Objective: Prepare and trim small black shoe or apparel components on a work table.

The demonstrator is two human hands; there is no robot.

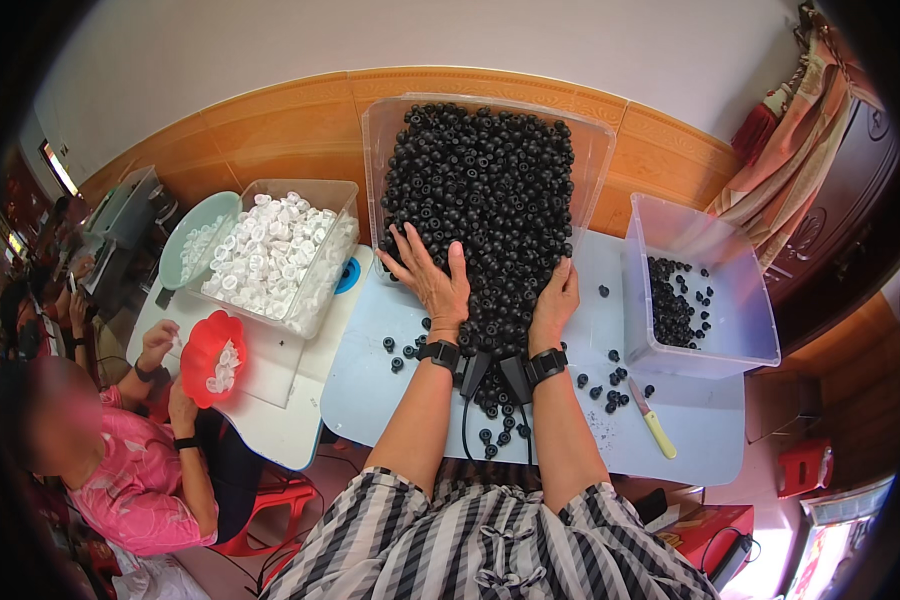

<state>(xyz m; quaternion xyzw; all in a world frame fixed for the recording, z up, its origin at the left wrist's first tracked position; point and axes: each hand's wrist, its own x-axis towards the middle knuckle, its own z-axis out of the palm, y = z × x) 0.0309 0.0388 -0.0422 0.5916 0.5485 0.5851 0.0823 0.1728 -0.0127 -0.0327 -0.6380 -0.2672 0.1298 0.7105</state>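
A large clear plastic bin (595, 165) stands at the far side of the pale blue table, heaped with small round black parts (480, 180) that look like rubber or plastic caps. The parts spill over its near side onto the table between my forearms. My left hand (432, 285) lies against the left of the heap, fingers spread and thumb apart. At the right side of the heap rests my right hand (553, 308), its fingers stretched out along the parts and partly hidden. Neither hand closes round anything. Black wrist devices with cables are strapped on both wrists.
A translucent bin (760, 345) with fewer black parts stands at the right. A yellow-handled knife (658, 432) lies near loose parts. At left are a bin of white rings (275, 250), a green bowl (175, 240) and a seated person holding a red bowl (202, 340).
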